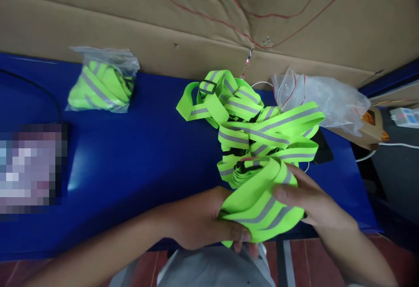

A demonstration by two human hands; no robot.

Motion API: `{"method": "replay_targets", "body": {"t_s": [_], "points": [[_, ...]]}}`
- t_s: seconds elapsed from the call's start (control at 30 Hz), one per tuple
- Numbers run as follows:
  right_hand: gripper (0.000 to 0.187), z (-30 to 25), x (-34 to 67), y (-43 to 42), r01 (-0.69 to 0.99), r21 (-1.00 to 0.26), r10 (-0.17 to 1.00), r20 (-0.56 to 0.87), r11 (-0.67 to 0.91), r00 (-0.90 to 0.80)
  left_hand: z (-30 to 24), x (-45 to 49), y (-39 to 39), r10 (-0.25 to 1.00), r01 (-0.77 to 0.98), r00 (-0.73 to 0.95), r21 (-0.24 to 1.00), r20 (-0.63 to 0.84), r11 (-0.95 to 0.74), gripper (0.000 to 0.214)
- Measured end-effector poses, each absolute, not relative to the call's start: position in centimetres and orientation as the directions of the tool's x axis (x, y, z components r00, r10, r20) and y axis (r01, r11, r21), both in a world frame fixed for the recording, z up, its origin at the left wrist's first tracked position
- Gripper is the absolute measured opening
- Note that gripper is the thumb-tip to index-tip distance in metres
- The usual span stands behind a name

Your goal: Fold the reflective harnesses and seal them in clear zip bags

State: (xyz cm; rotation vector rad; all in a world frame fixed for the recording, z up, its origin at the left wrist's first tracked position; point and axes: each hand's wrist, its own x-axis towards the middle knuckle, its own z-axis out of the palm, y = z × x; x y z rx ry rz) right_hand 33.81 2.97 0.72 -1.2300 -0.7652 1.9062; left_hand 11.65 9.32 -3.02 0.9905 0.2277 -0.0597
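1. Both hands are at the near edge of the blue bench (131, 160). The left hand (203, 219) and the right hand (307, 195) meet on 1 folded strap (262, 208), neon yellow with 2 grey reflective stripes.
2. The left fingers (240, 234) are closed on the fold's near-left end, wrapped under it with the thumb pressing on top.
3. The right fingers (284, 191) lie flat across the fold's upper right edge. The thumb is hidden beneath, so that side reads as clamped too.
4. The folded strap sits squarely between the 2 hands. Its long axis runs left to right, tilting slightly away on the right, and neither hand is nearer since both are on it.
5. Straight beyond the fingers, away from the body, the fold runs into the loose pile of straps (255, 121), and the two touch. A black buckle (207, 87) shows at the pile's far-left corner.
6. A bagged strap set (101, 82) lies well apart at far left.
7. A clear bag (327, 99) sits just right of the pile, against it. A cardboard sheet (163, 16) stands behind the bench.
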Motion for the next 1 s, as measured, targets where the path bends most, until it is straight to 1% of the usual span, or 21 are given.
{"method": "replay_targets", "body": {"t_s": [0.1, 0.23, 0.37, 0.47, 0.53, 0.63, 0.8, 0.9, 0.97, 1.0], "points": [[0.052, 0.0, 33.7, 3.0, -0.318, -0.749, 0.814, -0.535, -0.582, -0.228, -3.2, 11.4, 10.0, 0.054, 0.159, 0.975, 0.849, -0.215, 0.503, 0.033], [0.053, -0.5, 33.9, 3.1, -0.304, -0.773, 0.830, -0.530, -0.557, -0.176, -3.7, 11.2, 10.8, 0.041, 0.161, 0.980, 0.890, -0.197, 0.427, 0.042], [0.054, -0.6, 34.0, 3.5, -0.291, -0.776, 0.829, -0.509, -0.559, -0.233, -4.3, 11.2, 10.5, 0.070, 0.131, 0.983, 0.908, -0.172, 0.397, 0.044], [0.051, -0.6, 34.0, 3.8, -0.356, -0.757, 0.835, -0.467, -0.547, -0.291, -4.4, 11.3, 10.1, 0.059, 0.116, 0.987, 0.910, -0.152, 0.398, 0.043], [0.053, -0.6, 34.0, 3.7, -0.399, -0.729, 0.829, -0.457, -0.557, -0.322, -4.4, 11.4, 9.9, 0.037, 0.114, 0.989, 0.911, -0.140, 0.396, 0.044], [0.057, -0.4, 33.9, 3.5, -0.419, -0.718, 0.830, -0.454, -0.556, -0.324, -4.2, 11.4, 10.1, 0.044, 0.117, 0.989, 0.925, -0.142, 0.361, 0.043], [0.050, -0.3, 34.0, 3.6, -0.449, -0.728, 0.854, -0.419, -0.518, -0.307, -3.3, 11.2, 10.7, 0.116, 0.145, 0.977, 0.953, -0.181, 0.265, 0.044], [0.055, -0.6, 34.0, 3.6, -0.411, -0.749, 0.850, -0.404, -0.520, -0.339, -3.0, 11.2, 10.8, 0.165, 0.149, 0.972, 0.982, -0.168, 0.117, 0.034], [0.064, -1.0, 33.9, 3.5, -0.333, -0.822, 0.872, -0.355, -0.463, -0.337, -3.0, 11.4, 10.5, 0.181, 0.123, 0.975, 0.992, -0.125, 0.023, 0.027], [0.065, -1.2, 33.8, 3.4, -0.260, -0.877, 0.893, -0.318, -0.405, -0.317, -3.1, 11.5, 10.3, 0.183, 0.093, 0.979, 0.996, -0.089, -0.011, 0.024]]}}
